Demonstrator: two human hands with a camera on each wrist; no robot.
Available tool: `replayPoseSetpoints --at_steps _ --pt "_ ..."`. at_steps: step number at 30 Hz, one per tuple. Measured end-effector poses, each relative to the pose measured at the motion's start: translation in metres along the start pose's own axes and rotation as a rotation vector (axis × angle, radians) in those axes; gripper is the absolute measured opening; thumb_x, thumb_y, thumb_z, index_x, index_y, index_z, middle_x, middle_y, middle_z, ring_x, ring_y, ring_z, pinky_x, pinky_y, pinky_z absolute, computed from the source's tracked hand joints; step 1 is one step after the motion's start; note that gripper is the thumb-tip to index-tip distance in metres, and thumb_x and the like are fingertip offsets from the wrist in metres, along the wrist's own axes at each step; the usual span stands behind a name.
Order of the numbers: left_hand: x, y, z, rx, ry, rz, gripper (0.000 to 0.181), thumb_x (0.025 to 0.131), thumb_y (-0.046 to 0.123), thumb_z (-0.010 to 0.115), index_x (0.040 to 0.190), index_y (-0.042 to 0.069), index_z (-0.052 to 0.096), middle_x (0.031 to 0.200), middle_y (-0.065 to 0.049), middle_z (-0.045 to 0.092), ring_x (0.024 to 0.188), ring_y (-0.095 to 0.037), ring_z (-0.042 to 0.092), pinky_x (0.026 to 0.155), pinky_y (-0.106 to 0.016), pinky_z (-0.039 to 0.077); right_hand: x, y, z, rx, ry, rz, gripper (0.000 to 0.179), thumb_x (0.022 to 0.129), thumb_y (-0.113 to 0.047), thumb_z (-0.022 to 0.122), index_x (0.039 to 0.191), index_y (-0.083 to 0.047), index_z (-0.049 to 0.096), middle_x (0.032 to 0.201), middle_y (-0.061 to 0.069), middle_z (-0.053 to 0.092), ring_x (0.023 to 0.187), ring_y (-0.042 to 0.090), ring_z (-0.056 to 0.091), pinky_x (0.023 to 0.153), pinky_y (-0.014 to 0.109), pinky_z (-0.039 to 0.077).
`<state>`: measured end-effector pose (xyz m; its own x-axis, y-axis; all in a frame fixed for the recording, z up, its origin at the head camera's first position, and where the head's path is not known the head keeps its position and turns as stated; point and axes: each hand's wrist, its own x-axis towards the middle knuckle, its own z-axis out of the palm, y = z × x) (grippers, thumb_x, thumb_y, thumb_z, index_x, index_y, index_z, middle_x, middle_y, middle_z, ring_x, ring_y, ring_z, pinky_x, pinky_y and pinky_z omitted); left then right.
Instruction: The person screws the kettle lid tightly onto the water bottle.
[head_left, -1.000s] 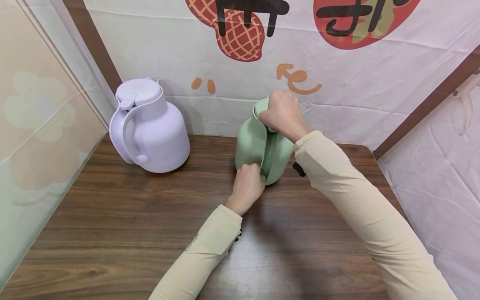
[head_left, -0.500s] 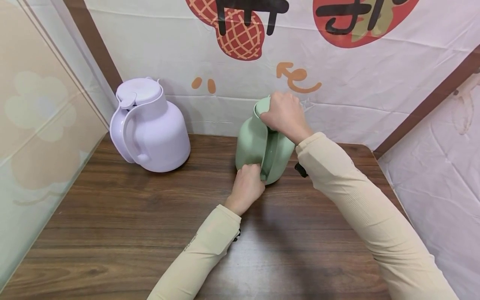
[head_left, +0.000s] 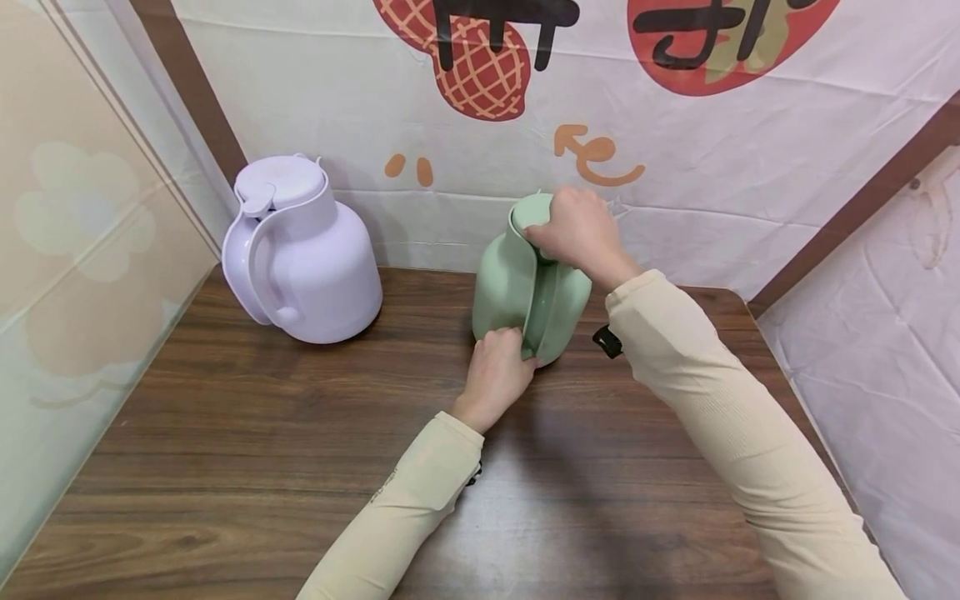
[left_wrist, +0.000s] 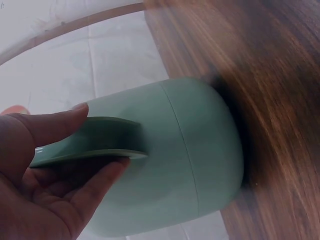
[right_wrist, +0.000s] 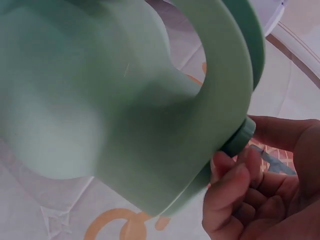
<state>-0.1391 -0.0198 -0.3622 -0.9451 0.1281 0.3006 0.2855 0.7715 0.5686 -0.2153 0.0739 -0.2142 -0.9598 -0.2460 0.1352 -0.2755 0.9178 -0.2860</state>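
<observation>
A green thermos jug (head_left: 501,287) stands upright near the back edge of the table, its handle facing me. My left hand (head_left: 495,375) holds the lower part of that handle. In the left wrist view, the thumb (left_wrist: 60,125) lies on one side of the handle and the fingers (left_wrist: 100,187) on the other. Up at the top, my right hand (head_left: 581,229) is at the lid (head_left: 530,212). The right wrist view shows its thumb and curled fingers (right_wrist: 230,187) about the lid's small lever (right_wrist: 241,137). My right hand hides part of the lid in the head view.
A lilac thermos jug (head_left: 318,275) of the same shape stands at the back left of the wooden table (head_left: 247,450). Printed cloth (head_left: 450,225) hangs close behind both jugs, and more cloth hangs at the left and right sides.
My right hand has shifted slightly right and down, showing more of the green lid. The left thumb now shows to the right of the handle. The jugs stay in place.
</observation>
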Motion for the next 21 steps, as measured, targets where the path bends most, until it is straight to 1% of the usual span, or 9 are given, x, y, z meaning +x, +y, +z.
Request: replayPoseSetpoints --at_steps 4,7,10,13,16,21 --pt "0.000 0.000 0.001 0.004 0.003 0.000 0.024 0.072 0.015 0.076 0.067 0.002 0.058 0.061 -0.006 0.052 0.055 -0.020 0.053 0.055 -0.031 0.044 -0.003 0.005 -0.002 0.075 -0.033 -0.008 0.044 0.082 -0.024 0.061 0.046 -0.011 0.037 0.036 -0.001 0.035 0.035 0.017 0.047 0.043 0.027 0.036" --pt "0.000 0.000 0.001 0.000 -0.003 -0.006 0.025 0.073 0.015 0.076 0.065 0.003 0.056 0.060 -0.006 0.051 0.054 -0.020 0.052 0.055 -0.031 0.044 -0.005 0.008 -0.004 0.110 -0.049 -0.029 0.046 0.082 -0.025 0.062 0.045 -0.009 0.040 0.035 0.000 0.037 0.036 0.017 0.049 0.043 0.027 0.037" --pt "0.000 0.000 0.001 0.002 -0.005 -0.010 0.027 0.073 0.015 0.076 0.063 0.005 0.053 0.059 -0.005 0.049 0.054 -0.019 0.050 0.055 -0.031 0.044 -0.008 0.013 -0.004 0.137 -0.069 -0.060 0.039 0.082 -0.025 0.063 0.052 -0.006 0.048 0.040 0.002 0.045 0.039 0.017 0.051 0.049 0.028 0.039" --pt "0.000 0.000 0.001 0.010 0.002 -0.008 0.027 0.072 0.014 0.076 0.062 0.005 0.053 0.058 -0.005 0.049 0.054 -0.020 0.052 0.056 -0.032 0.045 -0.010 0.019 -0.005 0.180 -0.101 -0.080 0.030 0.083 -0.024 0.064 0.064 -0.003 0.053 0.051 0.005 0.052 0.044 0.018 0.054 0.052 0.029 0.040" --pt "0.000 0.001 0.001 0.009 0.011 -0.008 0.028 0.072 0.013 0.076 0.061 0.005 0.052 0.058 -0.005 0.049 0.055 -0.024 0.054 0.057 -0.034 0.046 -0.014 0.025 -0.007 0.243 -0.128 -0.095 0.026 0.083 -0.023 0.065 0.073 -0.002 0.054 0.059 0.008 0.055 0.048 0.019 0.055 0.051 0.028 0.043" --pt "-0.001 0.001 0.000 0.000 0.021 -0.009 0.030 0.072 0.012 0.076 0.058 0.007 0.049 0.057 -0.004 0.047 0.055 -0.026 0.055 0.056 -0.035 0.046 -0.023 0.036 -0.007 0.354 -0.137 -0.113 0.025 0.083 -0.024 0.065 0.078 -0.002 0.054 0.065 0.012 0.059 0.053 0.024 0.057 0.051 0.030 0.046"
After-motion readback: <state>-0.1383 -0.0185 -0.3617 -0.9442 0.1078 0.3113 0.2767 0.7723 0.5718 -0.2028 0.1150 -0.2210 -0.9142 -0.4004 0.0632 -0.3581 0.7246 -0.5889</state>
